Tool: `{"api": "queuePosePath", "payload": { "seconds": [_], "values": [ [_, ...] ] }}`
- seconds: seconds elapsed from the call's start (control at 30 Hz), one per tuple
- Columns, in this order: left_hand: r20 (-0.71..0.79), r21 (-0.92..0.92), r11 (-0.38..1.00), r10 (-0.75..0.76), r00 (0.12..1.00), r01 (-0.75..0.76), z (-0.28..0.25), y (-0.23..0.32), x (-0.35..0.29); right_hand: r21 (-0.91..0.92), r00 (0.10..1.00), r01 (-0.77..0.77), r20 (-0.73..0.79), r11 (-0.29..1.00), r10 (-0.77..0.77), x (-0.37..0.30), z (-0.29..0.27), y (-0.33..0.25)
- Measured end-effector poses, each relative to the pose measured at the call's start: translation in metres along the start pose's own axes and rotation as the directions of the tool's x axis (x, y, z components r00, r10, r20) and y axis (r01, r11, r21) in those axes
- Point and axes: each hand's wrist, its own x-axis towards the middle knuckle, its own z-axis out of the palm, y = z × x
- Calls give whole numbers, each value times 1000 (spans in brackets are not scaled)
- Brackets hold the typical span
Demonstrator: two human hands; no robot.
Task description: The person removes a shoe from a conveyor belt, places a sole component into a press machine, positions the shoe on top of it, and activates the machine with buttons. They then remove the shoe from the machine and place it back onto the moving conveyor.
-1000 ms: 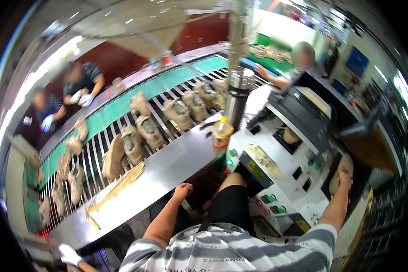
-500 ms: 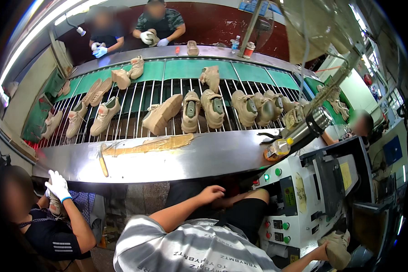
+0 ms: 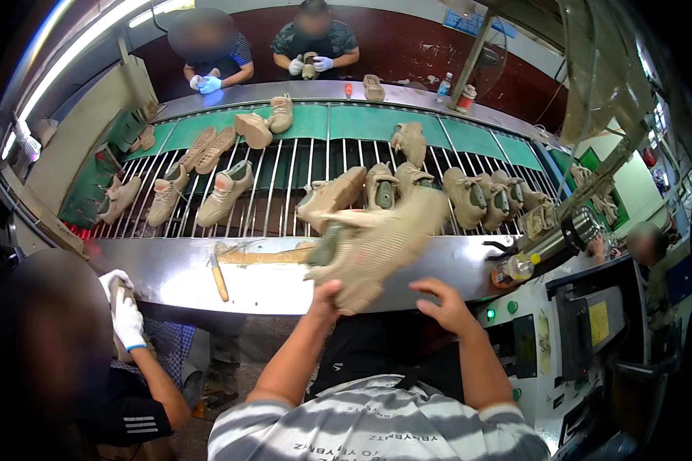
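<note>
A beige sneaker (image 3: 384,250), slightly blurred, is tilted in the air over the near edge of the metal ledge. My left hand (image 3: 327,300) grips its lower left end, the fingers mostly hidden behind it. To the right of the sneaker, and apart from it, my right hand (image 3: 444,306) has its thumb and fingers spread with nothing in them. Beyond, more beige sneakers stand or lie on the roller rack, among them an upright sneaker (image 3: 465,197) and a tilted sneaker (image 3: 227,194). The held sneaker partly covers several of them.
A handled tool (image 3: 219,278) lies on the metal ledge (image 3: 169,286). At the right stand a plastic bottle (image 3: 513,270), a steel flask (image 3: 577,230) and a white machine (image 3: 542,323) with buttons. A gloved co-worker (image 3: 134,384) sits close at my left; two others work across the rack.
The sneaker has come from my right hand beside the machine to my left hand over the ledge. My right hand has let go and moved inward. The view has shifted left.
</note>
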Motion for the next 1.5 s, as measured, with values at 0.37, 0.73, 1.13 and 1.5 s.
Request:
{"api": "queuePosePath", "payload": {
  "seconds": [0.37, 0.73, 1.13, 1.5],
  "values": [
    [-300, 949, 279, 654, 694, 147, -158, 46, -150, 635, 732, -525, -3, 567, 682, 299, 161, 180],
    [-289, 945, 307, 625, 725, 111, -152, 32, -87, 767, 752, -301, -174, 566, 636, 361, 140, 203],
    [-208, 936, 350, 617, 759, -29, -150, 3, 11, 997, 964, -6, -15, 78, 266, 92, 29, 140],
    [53, 997, 22, 578, 815, -80, -175, -48, 255, 783, 726, 523, -616, 337, 305, -206, -36, 28]
  ]
}}
